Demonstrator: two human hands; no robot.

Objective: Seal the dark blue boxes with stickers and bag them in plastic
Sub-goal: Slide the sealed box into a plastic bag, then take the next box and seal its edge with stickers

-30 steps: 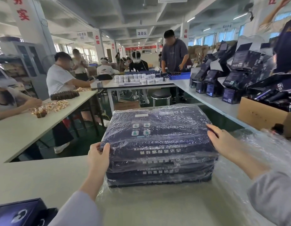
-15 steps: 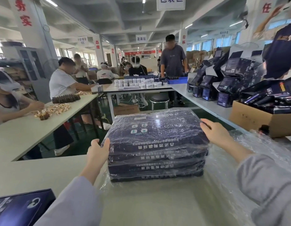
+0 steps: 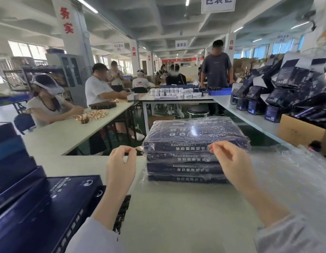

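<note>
A stack of several flat dark blue boxes stands on the white table, wrapped in a clear plastic bag. My left hand is just left of the stack's near upper corner, its thumb and forefinger pinching a tag of the bag's film. My right hand is in front of the stack's right part and pinches the bag's film at the top box's near edge. More loose dark blue boxes lie at the lower left.
A pile of clear plastic bags covers the table on the right. Behind it stand a cardboard box and small dark cartons. A dark strip lies under my left forearm. Several people work at tables beyond.
Both hands have left the sides of the bagged stack and come to its near top edge, where their fingers now pinch the film. The view has pulled back and more boxes show at left.
</note>
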